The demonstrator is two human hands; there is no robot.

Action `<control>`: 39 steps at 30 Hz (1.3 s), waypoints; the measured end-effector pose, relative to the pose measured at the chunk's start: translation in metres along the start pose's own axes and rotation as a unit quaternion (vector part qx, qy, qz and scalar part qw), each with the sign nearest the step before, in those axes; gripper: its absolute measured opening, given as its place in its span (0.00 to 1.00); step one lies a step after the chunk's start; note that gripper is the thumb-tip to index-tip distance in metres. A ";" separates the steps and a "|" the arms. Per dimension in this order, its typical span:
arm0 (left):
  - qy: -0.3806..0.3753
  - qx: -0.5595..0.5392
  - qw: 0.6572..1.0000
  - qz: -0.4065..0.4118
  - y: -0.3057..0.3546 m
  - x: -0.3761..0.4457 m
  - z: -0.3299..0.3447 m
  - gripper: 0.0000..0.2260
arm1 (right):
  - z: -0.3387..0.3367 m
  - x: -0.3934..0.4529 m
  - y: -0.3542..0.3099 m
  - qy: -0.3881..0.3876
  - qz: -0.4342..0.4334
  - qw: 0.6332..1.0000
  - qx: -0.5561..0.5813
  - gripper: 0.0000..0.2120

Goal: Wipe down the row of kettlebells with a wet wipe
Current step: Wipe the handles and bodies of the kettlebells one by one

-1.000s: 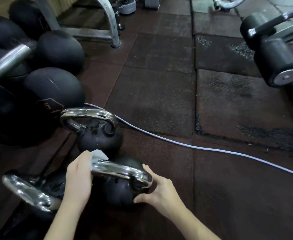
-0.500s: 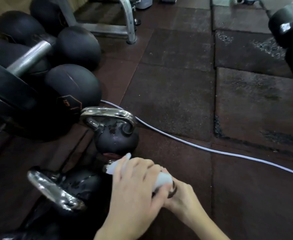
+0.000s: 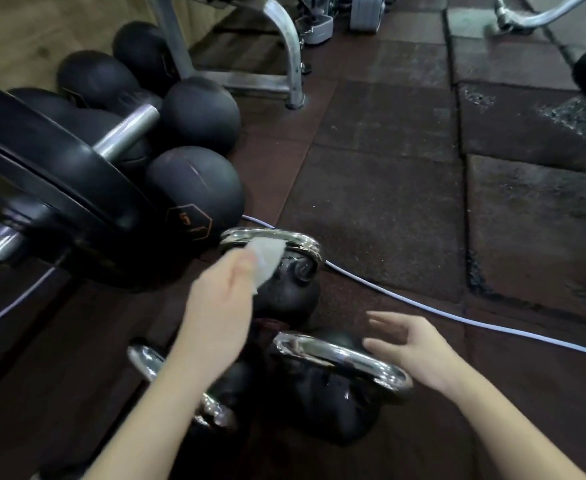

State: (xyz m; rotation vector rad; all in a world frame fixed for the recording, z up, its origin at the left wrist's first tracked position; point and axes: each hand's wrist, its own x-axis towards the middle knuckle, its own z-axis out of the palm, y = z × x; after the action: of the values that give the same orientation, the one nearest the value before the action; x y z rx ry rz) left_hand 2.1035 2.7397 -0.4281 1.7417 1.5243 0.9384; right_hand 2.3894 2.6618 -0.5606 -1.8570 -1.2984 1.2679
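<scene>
While our left hand (image 3: pixel 215 306) pinches the limp wet wipe (image 3: pixel 265 261) against the far kettlebell (image 3: pixel 284 285)'s slick chrome handle (image 3: pixel 270 239), our right hand (image 3: pixel 412 348) hovers, fingers spread, beside the near kettlebell (image 3: pixel 333 393); both look heavy, best steadied by their handles.

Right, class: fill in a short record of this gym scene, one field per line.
Setting: rubber tile floor
Left hand: holds the wet wipe at the far kettlebell
Right hand: open, beside the near kettlebell
Third kettlebell: partly hidden by the left arm
Also present: white cable, medicine balls
</scene>
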 end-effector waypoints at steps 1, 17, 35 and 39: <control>0.042 -0.015 0.999 -0.002 -0.001 0.010 -0.010 0.15 | 0.003 0.007 -0.010 0.004 -0.010 1.000 0.015 0.40; -0.076 0.112 0.979 0.151 -0.071 0.091 0.021 0.25 | 0.053 0.120 -0.058 -0.085 -0.080 0.991 -0.066 0.33; -0.035 0.380 0.869 0.314 -0.048 0.084 0.101 0.14 | 0.060 0.142 -0.051 -0.070 -0.056 0.991 -0.097 0.20; -0.013 0.355 0.904 0.238 -0.051 0.097 0.055 0.18 | 0.056 0.137 -0.055 -0.047 -0.081 0.990 -0.104 0.24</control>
State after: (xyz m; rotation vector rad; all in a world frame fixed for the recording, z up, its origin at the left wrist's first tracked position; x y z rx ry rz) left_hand 2.1293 2.8417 -0.4907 2.7237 1.5609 0.5849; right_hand 2.3290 2.8044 -0.5915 -1.8045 -1.6525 1.1831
